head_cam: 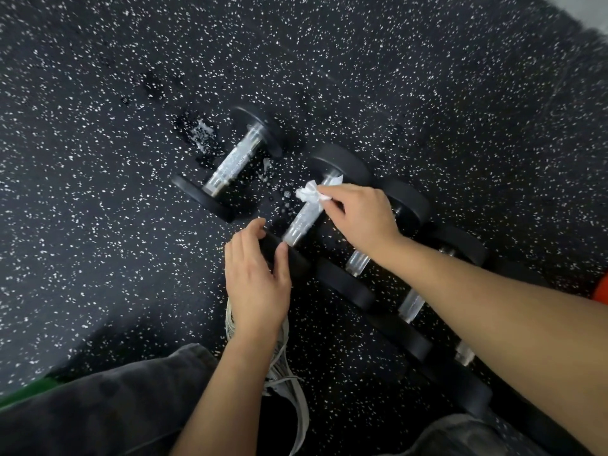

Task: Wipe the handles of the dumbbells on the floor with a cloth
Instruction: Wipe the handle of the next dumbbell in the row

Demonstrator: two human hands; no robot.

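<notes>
Several black dumbbells with chrome handles lie side by side on the speckled rubber floor. My right hand (360, 213) pinches a small crumpled white cloth (312, 194) against the upper part of the second dumbbell's handle (301, 222). My left hand (256, 274) rests on that dumbbell's near black end (279, 255), fingers curved over it. The first dumbbell (230, 162) lies apart to the left, untouched. Two more dumbbell handles (358, 262) (411, 304) lie to the right, partly hidden under my right forearm.
Wet patches and droplets (202, 134) mark the floor around the first dumbbell. My grey shoe (283, 357) and dark trouser legs fill the bottom. An orange object (600, 289) sits at the right edge, a green strip (26, 390) at lower left.
</notes>
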